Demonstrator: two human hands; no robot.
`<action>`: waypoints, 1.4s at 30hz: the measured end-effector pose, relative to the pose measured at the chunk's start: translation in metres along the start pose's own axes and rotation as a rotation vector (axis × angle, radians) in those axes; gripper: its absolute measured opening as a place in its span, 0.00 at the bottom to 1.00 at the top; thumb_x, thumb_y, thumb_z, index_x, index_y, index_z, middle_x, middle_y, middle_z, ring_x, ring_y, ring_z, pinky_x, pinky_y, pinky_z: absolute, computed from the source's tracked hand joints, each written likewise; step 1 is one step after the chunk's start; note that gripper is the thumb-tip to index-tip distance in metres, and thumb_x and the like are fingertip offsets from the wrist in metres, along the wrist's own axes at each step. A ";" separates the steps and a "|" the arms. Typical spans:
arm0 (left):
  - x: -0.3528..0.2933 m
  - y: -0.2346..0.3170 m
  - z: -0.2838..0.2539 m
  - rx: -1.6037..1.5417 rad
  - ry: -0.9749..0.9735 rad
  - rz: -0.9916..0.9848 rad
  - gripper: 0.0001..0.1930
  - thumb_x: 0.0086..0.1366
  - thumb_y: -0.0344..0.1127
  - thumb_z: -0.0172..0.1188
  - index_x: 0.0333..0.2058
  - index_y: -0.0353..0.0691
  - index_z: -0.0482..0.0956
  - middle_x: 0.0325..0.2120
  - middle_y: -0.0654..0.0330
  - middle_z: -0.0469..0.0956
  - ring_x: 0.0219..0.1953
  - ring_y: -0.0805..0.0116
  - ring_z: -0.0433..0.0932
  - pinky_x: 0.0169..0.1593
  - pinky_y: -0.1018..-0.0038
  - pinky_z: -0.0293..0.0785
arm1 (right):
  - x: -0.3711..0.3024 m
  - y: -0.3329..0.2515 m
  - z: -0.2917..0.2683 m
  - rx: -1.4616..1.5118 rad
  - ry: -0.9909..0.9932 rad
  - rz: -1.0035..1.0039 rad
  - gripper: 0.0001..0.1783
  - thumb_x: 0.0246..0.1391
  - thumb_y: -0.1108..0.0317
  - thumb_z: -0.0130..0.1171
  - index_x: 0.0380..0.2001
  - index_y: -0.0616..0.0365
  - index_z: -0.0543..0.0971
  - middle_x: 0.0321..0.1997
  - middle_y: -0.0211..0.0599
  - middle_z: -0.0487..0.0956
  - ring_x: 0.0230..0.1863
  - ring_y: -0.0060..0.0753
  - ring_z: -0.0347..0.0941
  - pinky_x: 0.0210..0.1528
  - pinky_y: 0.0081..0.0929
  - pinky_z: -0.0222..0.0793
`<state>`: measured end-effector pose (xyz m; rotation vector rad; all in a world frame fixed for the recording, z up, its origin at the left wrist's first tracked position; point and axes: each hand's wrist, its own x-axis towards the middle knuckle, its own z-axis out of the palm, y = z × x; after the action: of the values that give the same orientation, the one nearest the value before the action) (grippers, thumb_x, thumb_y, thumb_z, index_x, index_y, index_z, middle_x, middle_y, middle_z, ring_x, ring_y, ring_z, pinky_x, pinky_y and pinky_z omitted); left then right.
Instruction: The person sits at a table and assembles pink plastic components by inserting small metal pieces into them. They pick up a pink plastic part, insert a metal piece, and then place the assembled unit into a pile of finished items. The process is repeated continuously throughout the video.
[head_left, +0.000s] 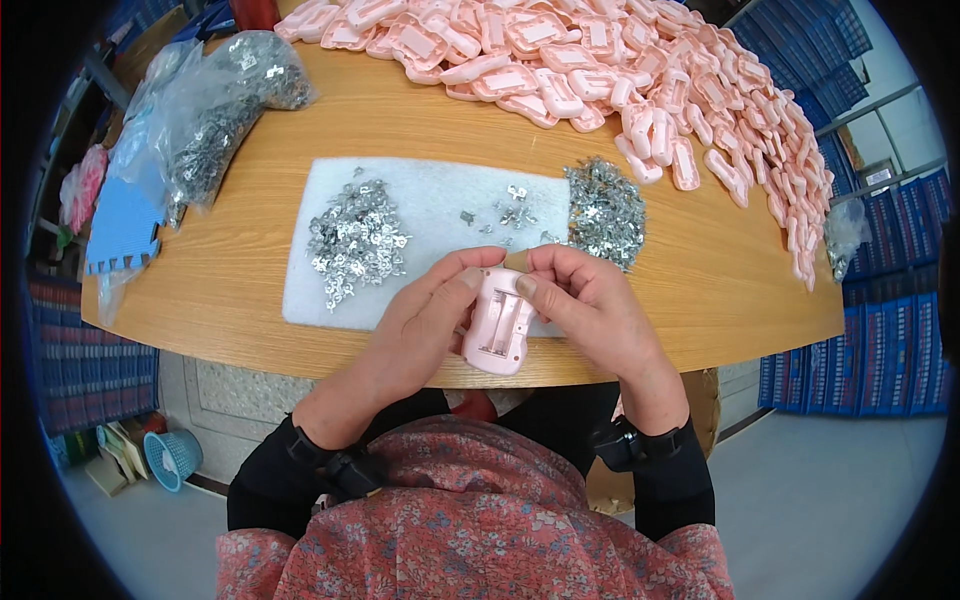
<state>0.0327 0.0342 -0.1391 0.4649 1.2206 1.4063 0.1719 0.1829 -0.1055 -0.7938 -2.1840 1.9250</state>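
Between my two hands, close to the table's near edge, is a pink plastic housing [499, 322] with an open battery compartment facing up. My left hand [425, 305] grips its left side, thumb near the top corner. My right hand [592, 305] is closed at its top right, the thumb pressing by the upper end of the compartment. Whether a small metal piece sits under that thumb cannot be made out. Just beyond my hands lies a white foam mat [430, 190], with a heap of shiny metal contact clips [357, 240] on its left and a few loose clips [515, 212] toward its right.
A denser pile of metal clips [606, 212] lies at the mat's right edge. Many pink housings [560, 60] are heaped across the far and right side of the wooden table [240, 300]. Plastic bags of metal parts [215, 130] and a blue foam tile [122, 222] occupy the left.
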 end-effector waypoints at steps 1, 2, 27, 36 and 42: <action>-0.001 0.003 -0.001 0.075 -0.028 0.048 0.23 0.77 0.42 0.41 0.65 0.38 0.62 0.43 0.58 0.78 0.42 0.72 0.80 0.45 0.76 0.78 | 0.000 0.001 -0.002 -0.006 -0.006 0.015 0.13 0.63 0.68 0.59 0.47 0.66 0.78 0.34 0.25 0.79 0.33 0.11 0.71 0.35 0.17 0.69; -0.003 0.005 -0.002 0.149 -0.055 0.096 0.22 0.76 0.38 0.44 0.65 0.37 0.63 0.44 0.59 0.78 0.43 0.74 0.79 0.46 0.77 0.77 | 0.001 0.003 -0.002 -0.012 -0.013 0.029 0.13 0.63 0.68 0.59 0.47 0.65 0.78 0.35 0.24 0.79 0.32 0.11 0.70 0.35 0.17 0.69; 0.000 0.002 -0.015 -0.357 -0.156 0.019 0.19 0.75 0.40 0.44 0.59 0.38 0.68 0.32 0.60 0.74 0.22 0.74 0.70 0.27 0.77 0.67 | -0.008 0.020 0.027 -0.148 0.323 -0.535 0.12 0.59 0.74 0.56 0.46 0.64 0.73 0.37 0.43 0.80 0.36 0.35 0.78 0.39 0.30 0.73; -0.003 0.006 -0.008 -0.428 -0.216 -0.008 0.22 0.73 0.45 0.53 0.58 0.37 0.68 0.33 0.59 0.74 0.22 0.72 0.71 0.27 0.77 0.66 | -0.010 0.014 0.034 -0.225 0.328 -0.541 0.10 0.56 0.76 0.58 0.41 0.62 0.74 0.36 0.44 0.78 0.37 0.44 0.78 0.39 0.35 0.73; -0.001 0.000 0.000 -0.362 -0.065 0.006 0.24 0.73 0.45 0.53 0.60 0.36 0.67 0.33 0.62 0.74 0.27 0.71 0.73 0.28 0.76 0.67 | -0.020 0.009 0.043 -0.583 0.290 -0.765 0.12 0.49 0.77 0.61 0.39 0.57 0.77 0.37 0.36 0.80 0.43 0.40 0.77 0.47 0.37 0.68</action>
<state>0.0330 0.0333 -0.1391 0.2598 0.8875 1.5649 0.1740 0.1362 -0.1171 -0.1876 -2.3681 0.7826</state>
